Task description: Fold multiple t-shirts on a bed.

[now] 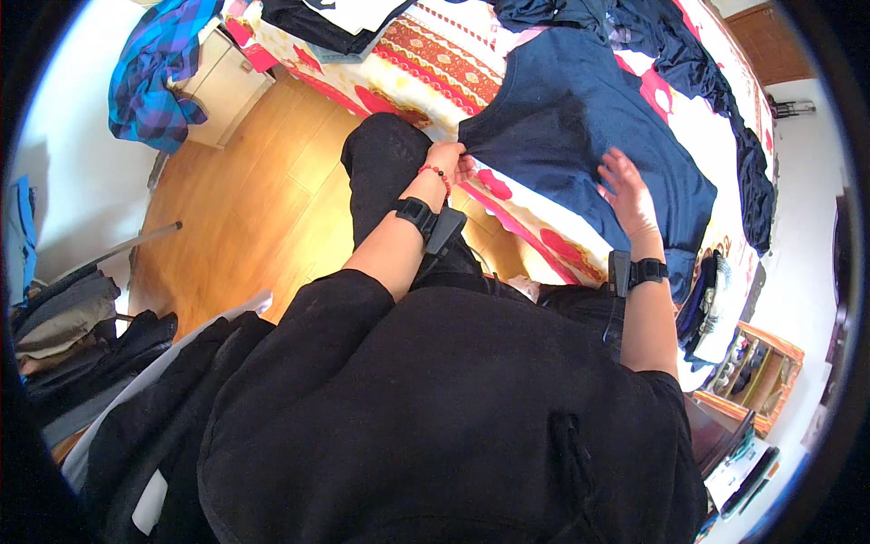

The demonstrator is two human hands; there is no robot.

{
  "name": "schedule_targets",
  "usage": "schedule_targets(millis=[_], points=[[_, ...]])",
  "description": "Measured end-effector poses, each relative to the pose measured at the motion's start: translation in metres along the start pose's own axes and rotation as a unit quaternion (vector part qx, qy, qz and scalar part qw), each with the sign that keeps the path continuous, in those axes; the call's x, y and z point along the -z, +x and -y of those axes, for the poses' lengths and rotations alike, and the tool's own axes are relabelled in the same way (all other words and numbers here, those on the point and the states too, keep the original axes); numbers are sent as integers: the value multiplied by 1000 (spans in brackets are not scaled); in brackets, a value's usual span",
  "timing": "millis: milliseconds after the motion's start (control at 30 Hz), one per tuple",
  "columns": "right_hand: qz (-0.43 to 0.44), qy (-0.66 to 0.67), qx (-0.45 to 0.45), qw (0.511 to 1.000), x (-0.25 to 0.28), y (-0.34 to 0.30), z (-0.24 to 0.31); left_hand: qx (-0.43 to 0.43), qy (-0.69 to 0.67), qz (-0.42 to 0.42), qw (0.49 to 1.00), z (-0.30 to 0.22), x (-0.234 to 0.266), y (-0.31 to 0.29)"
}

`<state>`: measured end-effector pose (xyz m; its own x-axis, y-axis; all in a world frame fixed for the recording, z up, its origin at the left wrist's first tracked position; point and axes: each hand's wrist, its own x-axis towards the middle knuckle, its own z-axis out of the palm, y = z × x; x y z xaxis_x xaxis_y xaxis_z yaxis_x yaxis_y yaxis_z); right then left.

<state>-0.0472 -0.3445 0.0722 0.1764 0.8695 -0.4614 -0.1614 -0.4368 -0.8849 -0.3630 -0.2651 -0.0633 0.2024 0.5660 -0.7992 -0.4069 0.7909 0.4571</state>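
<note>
In the upper middle of the frame, a dark navy T-shirt (580,118) is spread flat on a bed covered by a red, white and yellow patterned bedspread (426,54). The shirt's lower left corner, near the bed's edge, is pinched by the left hand (446,161), whose fingers are closed on the fabric; a red bead bracelet (435,174) and a black wrist strap (417,214) are worn on that arm. Right of centre, the right hand (625,192) is held open with fingers spread, laid on or just above the shirt's lower right part; whether it presses the cloth cannot be told, and nothing is gripped by it. A black band (645,270) is worn on that wrist.

More dark clothing (716,82) is heaped along the upper right of the bed, and other garments (317,23) are piled at the top centre. At the upper left, a blue plaid shirt (154,72) is draped over a pale cabinet (227,91). A wooden floor (245,218) is seen at the centre left, with folded dark clothes (72,326) stacked at the left edge. At the lower right, a wooden rack (770,363) is seen beside the bed.
</note>
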Motion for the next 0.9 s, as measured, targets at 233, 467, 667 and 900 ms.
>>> schedule_targets(millis=[233,467,667,900], points=[[-174,-396,116,894,87,-16,-64,-417,299,-136,847,7,-28,-20],[-426,-484,123,754,186,-67,-103,-404,601,-146,674,12,-32,-35],[-582,-498,113,633,297,-113,-147,-432,633,-20,642,-4,-48,-33],[-610,-374,49,697,308,-98,-127,-422,605,-19,675,-10,-44,6]])
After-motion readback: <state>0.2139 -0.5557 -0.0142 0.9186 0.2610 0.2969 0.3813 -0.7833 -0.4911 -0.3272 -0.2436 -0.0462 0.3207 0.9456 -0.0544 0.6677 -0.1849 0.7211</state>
